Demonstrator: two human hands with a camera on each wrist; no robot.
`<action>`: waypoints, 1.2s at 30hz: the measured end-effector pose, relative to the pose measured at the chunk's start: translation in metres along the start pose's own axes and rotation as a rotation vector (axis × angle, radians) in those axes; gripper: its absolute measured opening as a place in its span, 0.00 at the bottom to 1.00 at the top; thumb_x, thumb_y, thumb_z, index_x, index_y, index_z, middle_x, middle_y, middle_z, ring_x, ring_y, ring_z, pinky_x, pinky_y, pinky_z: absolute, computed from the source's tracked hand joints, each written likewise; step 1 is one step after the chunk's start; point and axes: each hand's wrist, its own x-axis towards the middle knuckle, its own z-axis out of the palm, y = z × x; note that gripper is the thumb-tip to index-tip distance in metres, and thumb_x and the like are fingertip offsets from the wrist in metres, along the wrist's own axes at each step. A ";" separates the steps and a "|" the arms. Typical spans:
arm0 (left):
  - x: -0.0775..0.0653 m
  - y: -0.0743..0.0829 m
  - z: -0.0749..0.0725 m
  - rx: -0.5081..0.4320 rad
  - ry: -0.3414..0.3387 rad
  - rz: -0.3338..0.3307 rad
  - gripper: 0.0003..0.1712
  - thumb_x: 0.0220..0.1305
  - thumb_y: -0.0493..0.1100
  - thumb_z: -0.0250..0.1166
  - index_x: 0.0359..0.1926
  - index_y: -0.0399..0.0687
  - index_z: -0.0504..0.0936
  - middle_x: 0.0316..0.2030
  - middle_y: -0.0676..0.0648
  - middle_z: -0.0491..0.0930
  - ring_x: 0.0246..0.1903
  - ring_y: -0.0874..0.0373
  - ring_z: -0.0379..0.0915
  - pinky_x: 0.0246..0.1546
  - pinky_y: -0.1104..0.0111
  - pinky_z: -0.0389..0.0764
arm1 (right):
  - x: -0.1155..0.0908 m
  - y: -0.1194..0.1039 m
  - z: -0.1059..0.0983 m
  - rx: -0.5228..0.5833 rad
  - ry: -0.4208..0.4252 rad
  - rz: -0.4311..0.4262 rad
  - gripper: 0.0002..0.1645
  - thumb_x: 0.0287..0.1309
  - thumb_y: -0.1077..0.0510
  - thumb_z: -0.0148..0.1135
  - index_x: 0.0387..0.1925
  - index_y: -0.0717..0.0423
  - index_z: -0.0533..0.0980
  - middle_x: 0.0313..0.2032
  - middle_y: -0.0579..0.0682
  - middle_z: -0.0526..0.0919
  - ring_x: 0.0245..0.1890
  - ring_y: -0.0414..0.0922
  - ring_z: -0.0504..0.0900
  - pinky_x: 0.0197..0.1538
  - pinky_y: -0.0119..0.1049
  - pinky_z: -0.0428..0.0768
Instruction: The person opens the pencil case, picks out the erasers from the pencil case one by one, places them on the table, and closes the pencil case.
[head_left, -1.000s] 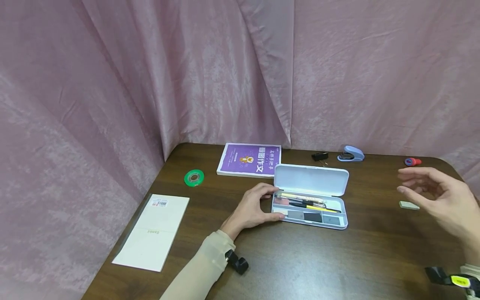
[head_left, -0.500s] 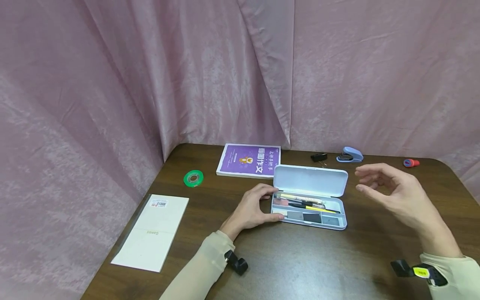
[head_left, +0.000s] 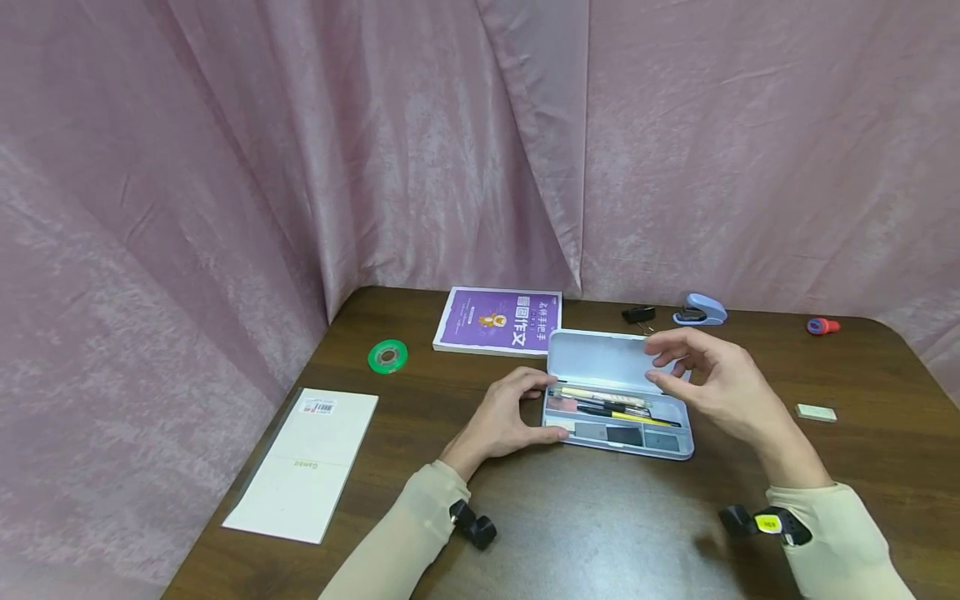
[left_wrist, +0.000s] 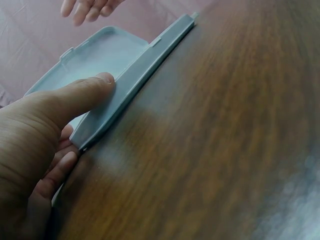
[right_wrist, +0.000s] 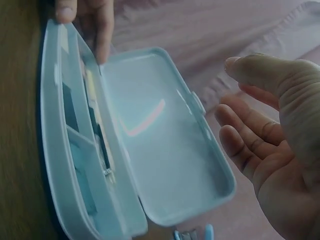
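Observation:
A pale blue pencil case [head_left: 596,358] lies with its lid raised on the brown table. Several pens and pencils [head_left: 611,398] fill its rear compartment, and grey and black blocks [head_left: 624,435] sit in the front one. My left hand [head_left: 498,423] grips the case's left end, thumb on the front rim and fingers at the rear corner. The left wrist view shows that thumb [left_wrist: 92,95] pressed on the case wall. My right hand [head_left: 720,385] hovers by the lid's right end, fingers loosely bent and holding nothing; in the right wrist view a gap separates it from the lid [right_wrist: 170,155].
Behind the case are a purple book [head_left: 498,320], a black binder clip [head_left: 639,314] and a light blue stapler [head_left: 701,310]. A red cylindrical item [head_left: 822,326] and a small pale green block [head_left: 816,412] lie right. Left are green tape [head_left: 371,358] and a white notebook [head_left: 303,471].
My right hand has moved left from the table's right side to the pencil case's lid, uncovering the small pale green block. My left hand has stayed on the case.

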 end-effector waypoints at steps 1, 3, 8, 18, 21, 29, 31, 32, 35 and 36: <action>0.000 0.000 0.000 -0.001 0.000 0.000 0.44 0.57 0.53 0.89 0.72 0.49 0.83 0.66 0.51 0.81 0.65 0.58 0.78 0.70 0.71 0.81 | 0.002 -0.001 0.003 0.003 -0.007 -0.002 0.24 0.63 0.68 0.81 0.59 0.57 0.86 0.53 0.57 0.91 0.43 0.37 0.87 0.44 0.22 0.85; 0.000 0.000 0.000 -0.003 -0.002 -0.004 0.44 0.57 0.53 0.90 0.72 0.49 0.83 0.66 0.51 0.80 0.65 0.58 0.78 0.70 0.71 0.81 | 0.004 -0.002 0.009 0.018 -0.021 -0.006 0.23 0.64 0.67 0.80 0.59 0.57 0.85 0.53 0.55 0.91 0.43 0.37 0.87 0.44 0.23 0.85; 0.001 -0.001 0.000 -0.013 -0.010 -0.028 0.45 0.57 0.53 0.89 0.73 0.50 0.82 0.67 0.52 0.80 0.65 0.59 0.77 0.70 0.72 0.81 | 0.011 -0.004 0.023 0.053 -0.048 -0.028 0.23 0.64 0.67 0.80 0.60 0.54 0.86 0.53 0.51 0.92 0.44 0.39 0.89 0.47 0.25 0.87; 0.001 -0.001 0.001 -0.015 0.002 0.010 0.45 0.57 0.54 0.89 0.72 0.47 0.82 0.66 0.50 0.80 0.65 0.59 0.78 0.70 0.70 0.82 | 0.021 0.000 0.052 0.025 -0.136 -0.022 0.24 0.65 0.62 0.81 0.61 0.55 0.86 0.51 0.50 0.93 0.44 0.43 0.90 0.49 0.34 0.90; 0.001 -0.001 0.000 -0.011 0.006 0.014 0.45 0.57 0.53 0.90 0.72 0.47 0.82 0.66 0.50 0.80 0.64 0.59 0.79 0.70 0.70 0.82 | 0.024 0.002 0.061 0.021 -0.157 -0.025 0.23 0.65 0.62 0.82 0.60 0.56 0.86 0.51 0.52 0.93 0.45 0.44 0.90 0.49 0.37 0.90; 0.001 -0.004 0.001 -0.002 0.012 0.044 0.46 0.56 0.53 0.90 0.72 0.45 0.82 0.65 0.50 0.81 0.64 0.59 0.79 0.69 0.71 0.82 | 0.025 0.008 0.080 0.003 -0.206 -0.046 0.20 0.64 0.66 0.80 0.56 0.58 0.88 0.49 0.54 0.93 0.42 0.45 0.91 0.44 0.40 0.92; 0.001 -0.004 0.001 -0.009 0.011 0.045 0.46 0.55 0.52 0.90 0.72 0.44 0.82 0.65 0.50 0.81 0.64 0.59 0.79 0.69 0.72 0.82 | 0.025 0.010 0.083 -0.004 -0.214 -0.059 0.19 0.64 0.66 0.81 0.55 0.59 0.88 0.48 0.55 0.93 0.41 0.45 0.91 0.44 0.41 0.92; 0.001 -0.004 0.001 -0.011 0.011 0.046 0.46 0.55 0.52 0.90 0.72 0.44 0.82 0.65 0.49 0.81 0.65 0.58 0.79 0.69 0.72 0.82 | 0.025 0.012 0.084 -0.008 -0.220 -0.064 0.18 0.64 0.66 0.81 0.55 0.59 0.88 0.48 0.55 0.93 0.41 0.45 0.90 0.44 0.41 0.92; 0.002 -0.004 0.001 -0.013 0.014 0.056 0.45 0.55 0.51 0.90 0.71 0.44 0.83 0.65 0.49 0.81 0.65 0.57 0.79 0.69 0.72 0.82 | 0.024 0.015 0.087 -0.022 -0.238 -0.073 0.18 0.63 0.66 0.81 0.54 0.59 0.89 0.46 0.53 0.92 0.40 0.44 0.89 0.42 0.40 0.91; 0.002 -0.004 0.002 -0.014 0.017 0.061 0.45 0.55 0.51 0.90 0.71 0.43 0.83 0.65 0.48 0.81 0.65 0.57 0.79 0.69 0.71 0.82 | 0.024 0.015 0.088 -0.028 -0.244 -0.081 0.18 0.63 0.66 0.81 0.53 0.59 0.88 0.46 0.53 0.92 0.40 0.44 0.89 0.42 0.39 0.91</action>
